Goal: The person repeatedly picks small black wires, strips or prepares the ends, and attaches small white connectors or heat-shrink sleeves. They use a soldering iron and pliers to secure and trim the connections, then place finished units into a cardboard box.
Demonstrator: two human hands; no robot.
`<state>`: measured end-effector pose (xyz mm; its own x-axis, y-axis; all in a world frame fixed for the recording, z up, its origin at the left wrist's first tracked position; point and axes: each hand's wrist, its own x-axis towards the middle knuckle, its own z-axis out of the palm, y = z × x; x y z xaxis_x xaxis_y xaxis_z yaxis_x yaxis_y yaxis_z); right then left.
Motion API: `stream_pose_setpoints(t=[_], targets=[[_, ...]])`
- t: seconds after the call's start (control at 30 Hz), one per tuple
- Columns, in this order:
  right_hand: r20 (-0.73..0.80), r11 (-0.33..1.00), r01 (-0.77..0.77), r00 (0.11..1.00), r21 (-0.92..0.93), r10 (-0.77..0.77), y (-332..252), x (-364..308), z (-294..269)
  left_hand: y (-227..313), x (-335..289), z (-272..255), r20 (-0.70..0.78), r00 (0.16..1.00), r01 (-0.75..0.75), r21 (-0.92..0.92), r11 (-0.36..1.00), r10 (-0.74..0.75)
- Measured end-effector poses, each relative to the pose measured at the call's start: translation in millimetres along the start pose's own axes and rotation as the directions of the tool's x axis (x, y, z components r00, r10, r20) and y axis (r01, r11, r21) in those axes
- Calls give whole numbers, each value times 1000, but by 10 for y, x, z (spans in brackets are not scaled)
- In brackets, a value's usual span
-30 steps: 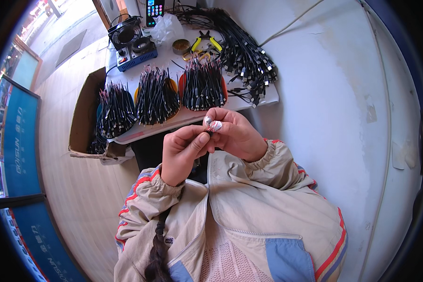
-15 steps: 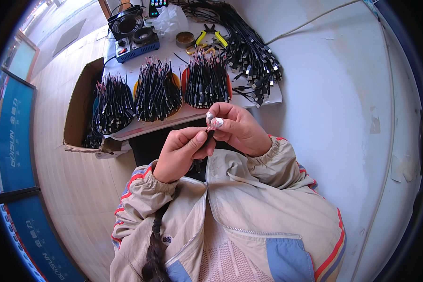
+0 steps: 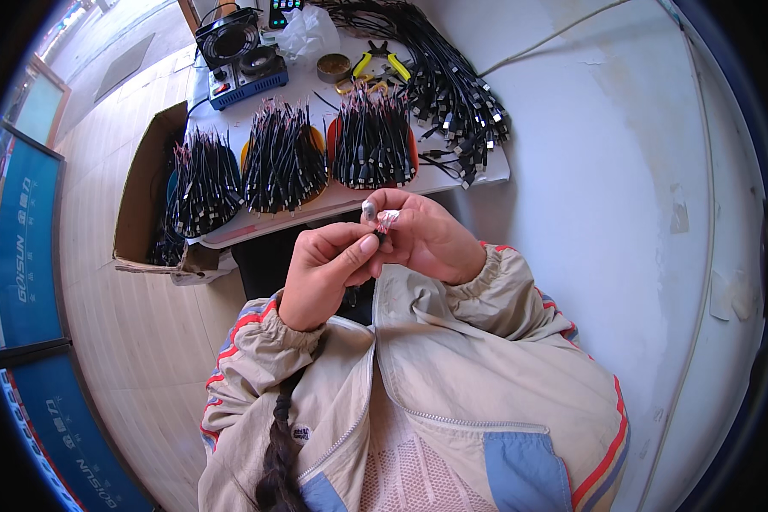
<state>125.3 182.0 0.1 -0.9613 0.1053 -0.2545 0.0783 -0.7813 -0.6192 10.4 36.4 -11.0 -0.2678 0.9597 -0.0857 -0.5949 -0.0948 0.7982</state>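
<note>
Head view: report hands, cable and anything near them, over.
Left hand pinching black cable. Right hand at its reddish wires, white wraps on two fingertips. Cable bunches beyond, apart from both hands.

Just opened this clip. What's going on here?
A person is working with bare hands on black cabling: the left hand pinches it, while the right hand, its thumb and index fingertips wrapped in white, is at its thin reddish wire ends. How many cables are held is unclear. On the white table ahead, three bundles of black USB cables stand wire ends up, with a larger USB cable heap behind to the right, beside yellow-handled pliers.
</note>
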Motion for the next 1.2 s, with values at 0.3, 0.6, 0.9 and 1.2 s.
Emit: stream_pose_setpoints(t=[0.3,0.6,0.9,1.2], targets=[[-10,967,201,979,-159,-205,204,10,-17,29,-44,-1,-29,1000,10,80,997,-7],[200,271,347,870,-898,-452,-88,-55,73,72,-116,6,-39,993,-90,303,949,107],[179,288,339,868,-896,-464,82,-51,23,91,-141,-59,-31,999,-6,320,947,16],[330,17,367,855,-930,-400,-117,-168,-28,276,-153,-276,73,974,195,218,956,-215]])
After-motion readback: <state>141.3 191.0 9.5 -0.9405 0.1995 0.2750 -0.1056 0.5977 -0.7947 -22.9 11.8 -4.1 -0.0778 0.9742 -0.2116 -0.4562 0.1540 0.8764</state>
